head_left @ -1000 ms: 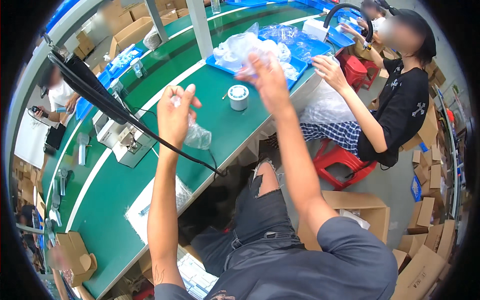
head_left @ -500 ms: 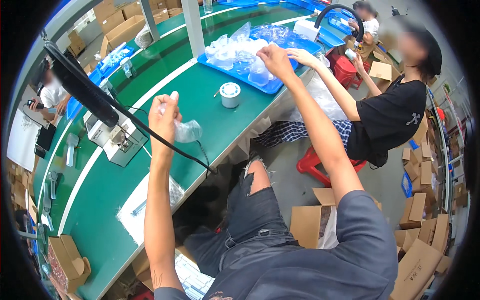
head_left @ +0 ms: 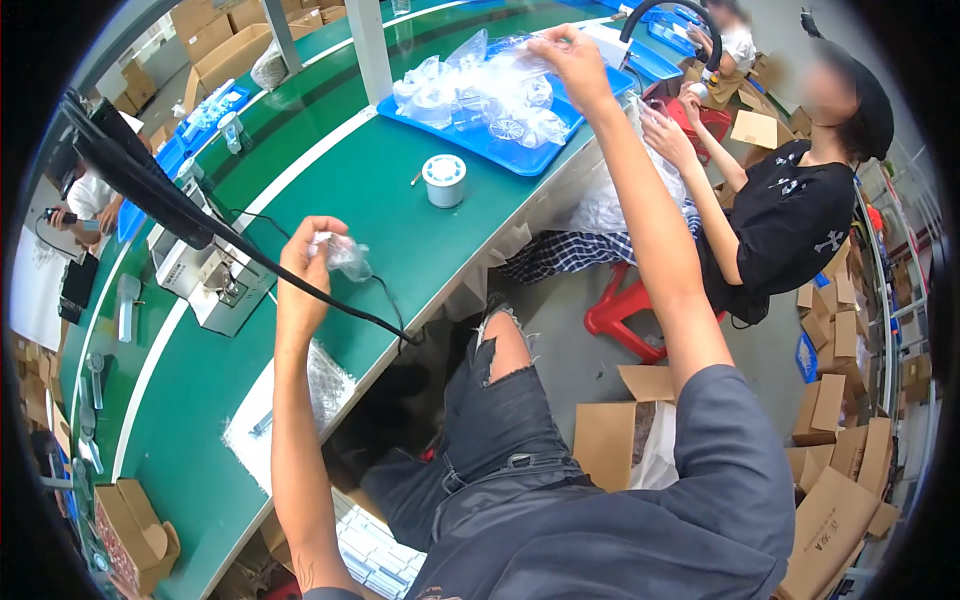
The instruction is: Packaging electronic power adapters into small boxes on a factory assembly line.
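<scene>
My left hand [head_left: 305,268] is closed round a crumpled clear plastic piece [head_left: 347,258], its exact kind unclear, above the green table [head_left: 380,235]. Farther right, my right hand [head_left: 578,68] is raised over a blue tray [head_left: 545,160], thumb and fingers pinched on the edge of a clear plastic bag [head_left: 515,62]. Clear plastic bags and round clear parts [head_left: 470,105] are heaped in the tray. A white cylinder with a blue-marked top [head_left: 444,183] stands on the table between my hands and apart from both.
A dark cable [head_left: 300,285] crosses in front of my left wrist. Beyond it stands a metal-fronted box device [head_left: 215,280]. A co-worker in black [head_left: 780,220] sits at right near a red stool [head_left: 625,315]. A metal post [head_left: 368,45] rises behind the tray.
My right hand has risen away from the heap, where plastic parts now lie flatter. My left hand has shifted slightly nearer. The co-worker's hand has drawn back from the tray.
</scene>
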Demonstrator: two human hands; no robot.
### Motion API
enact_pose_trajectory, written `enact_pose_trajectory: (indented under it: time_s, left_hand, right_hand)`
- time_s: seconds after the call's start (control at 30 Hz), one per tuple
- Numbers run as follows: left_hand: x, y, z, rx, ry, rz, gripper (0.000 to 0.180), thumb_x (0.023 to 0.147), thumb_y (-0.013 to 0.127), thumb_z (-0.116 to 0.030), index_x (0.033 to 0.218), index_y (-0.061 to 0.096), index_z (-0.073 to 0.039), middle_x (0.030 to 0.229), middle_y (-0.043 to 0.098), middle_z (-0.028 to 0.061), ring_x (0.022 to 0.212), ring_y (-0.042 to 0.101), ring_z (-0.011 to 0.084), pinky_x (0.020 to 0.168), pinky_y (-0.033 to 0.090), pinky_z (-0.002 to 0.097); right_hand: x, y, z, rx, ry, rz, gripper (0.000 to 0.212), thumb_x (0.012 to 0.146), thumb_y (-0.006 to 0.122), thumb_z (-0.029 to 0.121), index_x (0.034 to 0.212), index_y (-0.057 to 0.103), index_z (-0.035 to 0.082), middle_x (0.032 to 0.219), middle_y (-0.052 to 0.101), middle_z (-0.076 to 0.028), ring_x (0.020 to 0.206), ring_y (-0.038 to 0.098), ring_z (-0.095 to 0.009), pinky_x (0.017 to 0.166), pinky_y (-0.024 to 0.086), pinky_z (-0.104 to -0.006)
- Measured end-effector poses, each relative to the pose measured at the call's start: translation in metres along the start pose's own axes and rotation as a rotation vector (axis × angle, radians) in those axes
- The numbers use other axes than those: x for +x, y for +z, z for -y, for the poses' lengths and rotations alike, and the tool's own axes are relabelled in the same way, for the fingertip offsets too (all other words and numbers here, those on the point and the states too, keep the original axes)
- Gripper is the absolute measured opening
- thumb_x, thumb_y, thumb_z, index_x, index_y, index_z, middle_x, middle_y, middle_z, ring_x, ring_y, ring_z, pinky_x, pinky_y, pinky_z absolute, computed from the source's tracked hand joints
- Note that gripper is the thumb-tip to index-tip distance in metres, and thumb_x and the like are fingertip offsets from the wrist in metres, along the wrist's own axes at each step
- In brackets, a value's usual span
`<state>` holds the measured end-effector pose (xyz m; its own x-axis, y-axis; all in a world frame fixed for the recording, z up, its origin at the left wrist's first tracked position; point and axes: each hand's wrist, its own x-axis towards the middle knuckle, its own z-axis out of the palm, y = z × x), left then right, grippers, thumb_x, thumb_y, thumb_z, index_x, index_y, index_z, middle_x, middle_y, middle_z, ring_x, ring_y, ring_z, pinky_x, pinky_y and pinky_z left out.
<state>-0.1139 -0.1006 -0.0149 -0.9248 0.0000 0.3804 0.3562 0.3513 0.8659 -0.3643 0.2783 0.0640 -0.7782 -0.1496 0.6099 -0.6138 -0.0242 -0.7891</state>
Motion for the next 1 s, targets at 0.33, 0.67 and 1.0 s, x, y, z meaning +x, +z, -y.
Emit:
enact_pose_trajectory:
  time_s: [0.33, 0.67, 1.0]
  left_hand:
    - [-0.003, -0.009, -0.008, -0.124, -0.198, -0.021, 0.02, 0.104, 0.045, -0.011, 0.107, 0.065, -0.009, 0.075, 0.049, -0.0082, 0.063, 0.041, 0.0006, 0.054, 0.029, 0.0208]
    - [-0.01, -0.005, -0.011, -0.075, -0.198, -0.019, 0.019, 0.104, 0.047, -0.012, 0.104, 0.065, -0.009, 0.069, 0.039, -0.0115, 0.06, 0.033, -0.0001, 0.052, 0.023, 0.0213]
    - [-0.008, 0.003, -0.005, -0.119, -0.225, 0.033, 0.019, 0.103, 0.047, -0.012, 0.105, 0.065, -0.008, 0.071, 0.046, -0.0099, 0.06, 0.038, -0.0001, 0.053, 0.026, 0.0211]
  right_hand:
    - [-0.051, 0.009, -0.004, -1.209, 0.02, 0.407, 0.035, 0.085, 0.076, 0.024, 0.116, 0.072, 0.01, 0.112, 0.072, -0.016, 0.106, 0.067, -0.033, 0.091, 0.053, -0.037]
    - [-0.04, -0.04, -0.03, -0.677, -0.002, -0.051, 0.03, 0.081, 0.078, 0.027, 0.103, 0.076, 0.006, 0.104, 0.074, -0.018, 0.092, 0.073, -0.031, 0.085, 0.055, -0.039]
    - [-0.044, -0.065, -0.036, -0.955, 0.143, 0.187, 0.038, 0.08, 0.076, 0.026, 0.112, 0.075, 0.006, 0.11, 0.073, -0.019, 0.107, 0.069, -0.035, 0.096, 0.052, -0.0407]
